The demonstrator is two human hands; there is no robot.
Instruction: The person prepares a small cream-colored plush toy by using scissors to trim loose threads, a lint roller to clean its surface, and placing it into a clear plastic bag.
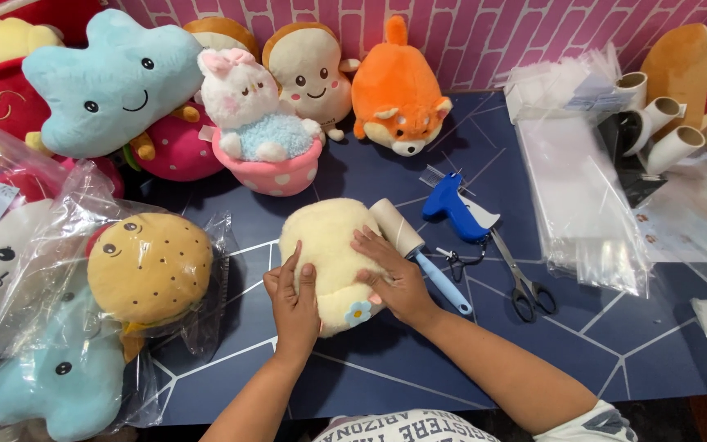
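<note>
Your left hand (294, 296) lies flat, fingers together, on the near left flank of the cream plush toy (330, 260), steadying it rather than gripping it. Your right hand (393, 274) presses on the toy's right side with fingers spread — open, closed around nothing. The toy lies in the middle of the dark blue worktop (583, 344), a small blue flower sewn near its lower edge.

The lint roller (413, 242) rests just beside your right hand, its paper drum against the toy and its light blue handle pointing toward you; neither hand has hold of it. To its right lie a blue tagging gun (454, 214) and a pair of scissors (524, 282), then a stack of clear plastic bags (576, 203).

Judging by how things lie, this toy is out in the open, unbagged and untagged, while the burger plush (150, 266) on your left is already sealed in its bag — so the cleaning looks underway and the bagging remains.
</note>
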